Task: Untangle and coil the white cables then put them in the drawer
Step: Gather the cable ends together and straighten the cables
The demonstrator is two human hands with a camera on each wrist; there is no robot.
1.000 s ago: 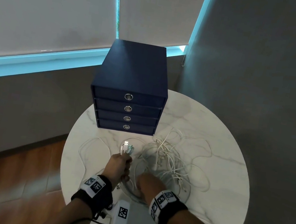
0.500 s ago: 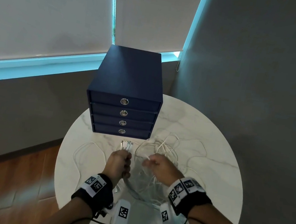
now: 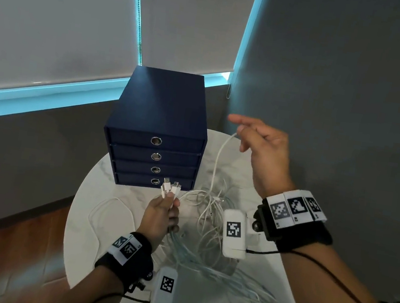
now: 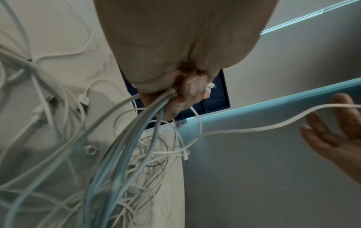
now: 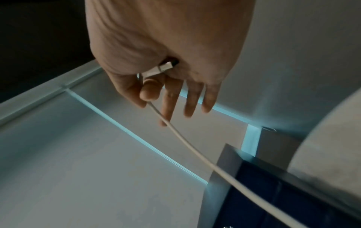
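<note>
leftmost, the left hand [image 3: 160, 216] is clenched around a bundle of white cables [image 3: 207, 233], their plug ends [image 3: 170, 188] sticking up out of the fist just in front of the lowest drawer [image 3: 154, 181] of the dark blue drawer unit [image 3: 158, 119], all four drawers closed. further right the rest of the cables lie in a tangled heap on the round marble table [image 3: 91, 246], and the right hand [image 3: 262, 150], raised well above the table, pinches the end of one strand [image 3: 218, 159] between thumb and forefinger, other fingers spread.
</note>
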